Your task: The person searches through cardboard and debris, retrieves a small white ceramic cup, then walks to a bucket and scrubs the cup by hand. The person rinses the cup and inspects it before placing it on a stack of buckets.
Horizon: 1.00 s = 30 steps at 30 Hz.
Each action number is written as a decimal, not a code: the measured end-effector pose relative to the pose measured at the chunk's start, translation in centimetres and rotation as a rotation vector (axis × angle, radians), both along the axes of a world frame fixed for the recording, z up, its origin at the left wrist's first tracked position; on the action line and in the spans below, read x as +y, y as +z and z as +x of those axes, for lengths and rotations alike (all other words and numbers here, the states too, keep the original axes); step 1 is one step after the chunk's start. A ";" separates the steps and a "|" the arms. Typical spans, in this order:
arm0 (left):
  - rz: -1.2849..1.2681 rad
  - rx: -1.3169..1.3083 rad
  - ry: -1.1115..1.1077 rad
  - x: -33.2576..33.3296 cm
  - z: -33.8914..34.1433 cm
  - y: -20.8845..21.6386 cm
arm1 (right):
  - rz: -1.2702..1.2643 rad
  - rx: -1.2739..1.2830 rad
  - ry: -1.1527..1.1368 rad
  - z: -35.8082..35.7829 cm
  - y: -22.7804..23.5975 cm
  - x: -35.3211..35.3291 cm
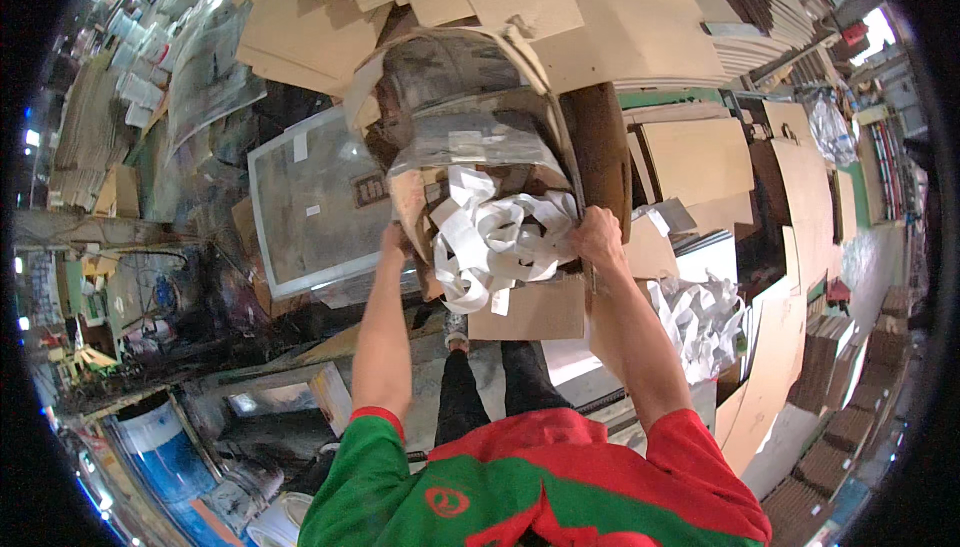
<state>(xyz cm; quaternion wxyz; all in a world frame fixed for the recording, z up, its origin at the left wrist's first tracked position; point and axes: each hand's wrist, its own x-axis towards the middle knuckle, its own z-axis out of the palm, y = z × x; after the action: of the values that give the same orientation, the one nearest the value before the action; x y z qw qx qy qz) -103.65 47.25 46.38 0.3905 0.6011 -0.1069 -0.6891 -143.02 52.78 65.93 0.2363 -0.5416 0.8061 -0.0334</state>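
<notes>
Between my arms is a worn open cardboard box [592, 147] with curved brown edges. A sheet of clear plastic [480, 147] covers part of its opening. Tangled white strips [500, 232] fill its near end and spill over the rim. My right hand [598, 237] is closed on the box's right edge, beside the strips. On the opposite side, my left hand [398, 241] grips the box's left edge, its fingertips mostly hidden.
Large cardboard sheets [630, 17] are piled beyond the box. A pale-framed panel [310, 212] leans at the left. More white strips [700, 327] lie in a heap at the right. A blue and white drum [165, 447] stands at lower left. Stacked brown cardboard [825, 362] lines the right side.
</notes>
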 end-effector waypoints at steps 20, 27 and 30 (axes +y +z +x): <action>-0.466 -0.789 -0.687 6.4 -2.2 8.6 | -0.014 -0.164 0.101 -0.9 -1.8 4.0; -0.409 -0.709 -0.680 6.3 -2.8 10.6 | -0.083 -0.216 0.145 -1.9 -0.9 2.6; -0.354 -0.748 -0.691 6.7 -3.1 11.1 | -0.017 -0.196 0.105 -3.4 -0.1 0.5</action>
<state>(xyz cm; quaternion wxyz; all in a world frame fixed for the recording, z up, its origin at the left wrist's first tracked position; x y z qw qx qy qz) -106.72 53.96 57.50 0.1718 0.6602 -0.5446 -0.4878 -146.43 53.26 65.80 0.3109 -0.5792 0.7492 -0.0806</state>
